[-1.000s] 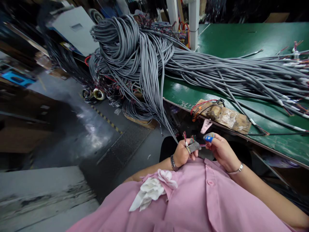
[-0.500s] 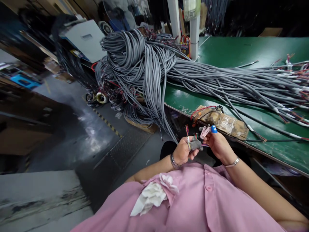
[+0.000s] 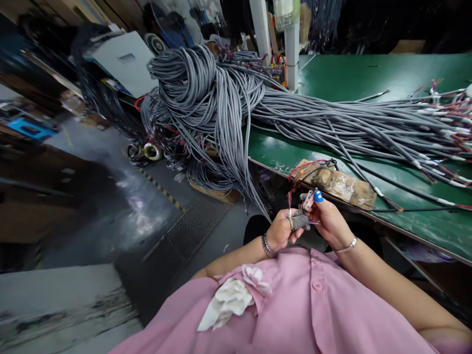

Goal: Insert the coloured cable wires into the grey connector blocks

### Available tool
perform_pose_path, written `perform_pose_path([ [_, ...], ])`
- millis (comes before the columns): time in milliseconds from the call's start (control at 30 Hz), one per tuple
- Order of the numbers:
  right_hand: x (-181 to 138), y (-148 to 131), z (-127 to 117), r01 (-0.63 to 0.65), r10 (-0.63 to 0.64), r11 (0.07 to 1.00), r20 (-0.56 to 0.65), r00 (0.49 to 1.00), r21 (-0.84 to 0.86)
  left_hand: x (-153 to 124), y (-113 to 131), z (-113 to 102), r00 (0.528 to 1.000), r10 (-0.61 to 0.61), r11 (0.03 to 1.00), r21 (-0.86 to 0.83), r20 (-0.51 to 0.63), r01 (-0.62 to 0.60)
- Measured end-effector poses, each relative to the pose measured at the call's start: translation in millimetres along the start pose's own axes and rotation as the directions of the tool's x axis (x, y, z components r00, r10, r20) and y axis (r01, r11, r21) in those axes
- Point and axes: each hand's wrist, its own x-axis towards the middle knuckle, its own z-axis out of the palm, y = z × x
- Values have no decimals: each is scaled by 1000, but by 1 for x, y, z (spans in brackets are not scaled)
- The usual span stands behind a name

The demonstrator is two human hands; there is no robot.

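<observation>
My left hand (image 3: 280, 230) is closed around the stripped end of a grey cable (image 3: 299, 221), with thin coloured wires (image 3: 299, 208) fanning out above the fingers. My right hand (image 3: 327, 220) sits close beside it, fingers curled, pinching one of the small wires. A blue cap (image 3: 318, 196) covers one fingertip of the right hand. Both hands are held in front of my pink shirt, just below the edge of the green table (image 3: 368, 73).
A big bundle of grey cables (image 3: 228, 98) lies across the green table and spills off its left end toward the floor. A taped wooden block (image 3: 337, 183) with red and black wires sits at the table's front edge. White posts (image 3: 292, 44) stand behind.
My right hand has risen a little and closed in on the left hand's wire ends. The view has shifted slightly.
</observation>
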Motion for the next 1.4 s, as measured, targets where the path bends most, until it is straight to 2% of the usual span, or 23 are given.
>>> perform_pose_path([
  [200,-2,1,2,-24,24,1000,27,999,11,-2,-2,-2,999,34,999,-26,-34,-35],
  [367,-4,1,-5,-110,109,993,35,993,32,-11,-4,-6,999,19,1000,-9,-50,-19],
  [500,-13,0,-19,-235,220,970,180,959,61,-20,-9,-12,997,11,999,48,-72,-7],
  [567,-20,-1,-25,-264,255,964,264,930,-1,-22,-11,-14,996,26,996,90,-87,-18],
  [633,-28,-1,-27,-230,253,967,307,918,-111,-23,-12,-14,993,56,991,124,-103,-44],
  [767,-39,2,-19,-47,116,955,225,967,-292,-21,-12,-12,987,102,985,154,-124,-83],
  [867,-42,6,-12,50,8,938,166,986,-343,-20,-11,-10,991,99,982,172,-84,-83],
  [1033,-37,10,-6,57,-6,950,163,987,-307,-19,-11,-10,994,72,979,184,76,-85],
  [1100,-33,12,-6,44,4,951,156,988,-305,-18,-12,-9,994,51,985,160,93,-65],
  [1200,-29,13,-4,34,1,954,118,993,-297,-16,-15,-9,997,61,993,102,42,-65],
  [1400,-31,12,0,-4,30,973,110,994,-231,-13,-21,-8,979,134,990,-13,-151,-138],
])
